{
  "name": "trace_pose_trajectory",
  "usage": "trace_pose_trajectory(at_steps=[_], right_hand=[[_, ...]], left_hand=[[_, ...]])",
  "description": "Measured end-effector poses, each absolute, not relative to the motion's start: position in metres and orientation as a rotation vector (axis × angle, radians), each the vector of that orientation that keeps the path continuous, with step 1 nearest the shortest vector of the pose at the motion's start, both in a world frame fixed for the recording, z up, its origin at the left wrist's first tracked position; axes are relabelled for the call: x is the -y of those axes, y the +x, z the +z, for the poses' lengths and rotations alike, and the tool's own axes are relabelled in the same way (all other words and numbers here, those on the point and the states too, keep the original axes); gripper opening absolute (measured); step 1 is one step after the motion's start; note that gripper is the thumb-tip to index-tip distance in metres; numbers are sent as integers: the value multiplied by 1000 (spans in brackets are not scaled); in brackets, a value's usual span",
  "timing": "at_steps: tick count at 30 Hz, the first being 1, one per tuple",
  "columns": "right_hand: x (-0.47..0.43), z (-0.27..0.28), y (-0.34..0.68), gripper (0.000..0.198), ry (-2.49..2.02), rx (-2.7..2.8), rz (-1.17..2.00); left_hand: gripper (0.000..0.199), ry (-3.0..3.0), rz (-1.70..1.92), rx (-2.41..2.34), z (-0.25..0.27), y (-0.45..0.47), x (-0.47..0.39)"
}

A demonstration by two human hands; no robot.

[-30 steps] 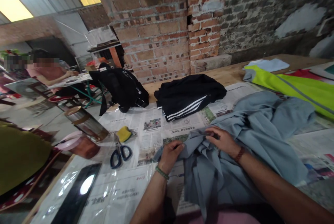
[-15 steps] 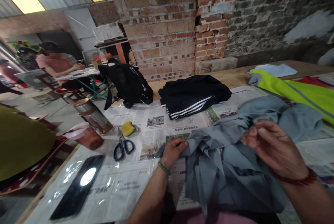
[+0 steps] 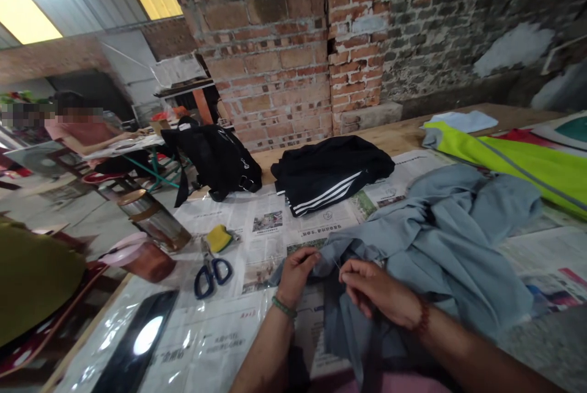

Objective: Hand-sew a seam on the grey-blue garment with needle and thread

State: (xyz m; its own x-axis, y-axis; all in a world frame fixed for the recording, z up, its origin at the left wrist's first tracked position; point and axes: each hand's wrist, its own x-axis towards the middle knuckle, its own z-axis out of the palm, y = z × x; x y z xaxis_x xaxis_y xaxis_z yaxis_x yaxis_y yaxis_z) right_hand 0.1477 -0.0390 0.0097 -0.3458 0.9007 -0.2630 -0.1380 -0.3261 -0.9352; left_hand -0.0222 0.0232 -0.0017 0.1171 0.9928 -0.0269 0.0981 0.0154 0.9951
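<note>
Grey cloth (image 3: 458, 228) lies bunched and folded over the newspaper, its near part hanging toward my lap. My left hand (image 3: 296, 274), wearing a green bead bracelet, pinches the cloth's left edge between thumb and fingers. Close beside it, my right hand (image 3: 383, 292) has its thumb and forefinger pressed together on a thin needle (image 3: 338, 265), which points toward the pinched edge. Whether the needle's tip is in the cloth cannot be made out. Blue-handled scissors (image 3: 213, 277) lie left of my left hand, touching or close to a small yellow pad (image 3: 219, 238).
Newspaper (image 3: 220, 319) under clear plastic covers the table. A phone (image 3: 137, 344), lidded cup (image 3: 142, 258) and metal flask (image 3: 156, 222) line the left edge. Behind are a black backpack (image 3: 213, 161), dark striped clothing (image 3: 334, 173) and a yellow-green garment (image 3: 518, 164). People sit at left.
My right hand has come left and down from over the cloth to beside my left hand. My left hand keeps its pinch. The view has shifted slightly.
</note>
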Motion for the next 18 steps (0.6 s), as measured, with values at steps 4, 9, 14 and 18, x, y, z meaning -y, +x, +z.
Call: trace_pose_trajectory(at_steps=[4, 9, 14, 18], right_hand=[[28, 8, 139, 17, -1203, 1150, 1697], [24, 7, 138, 18, -1210, 1154, 1667], [23, 4, 137, 17, -1204, 1171, 1655], [22, 2, 137, 17, -1198, 1168, 1660]], left_hand=[[18, 1370, 1069, -1215, 1, -23, -21], [17, 1403, 1048, -1201, 1, -23, -20], [15, 1452, 1053, -1196, -2, -24, -22], [14, 1464, 1058, -1199, -4, -24, -22]])
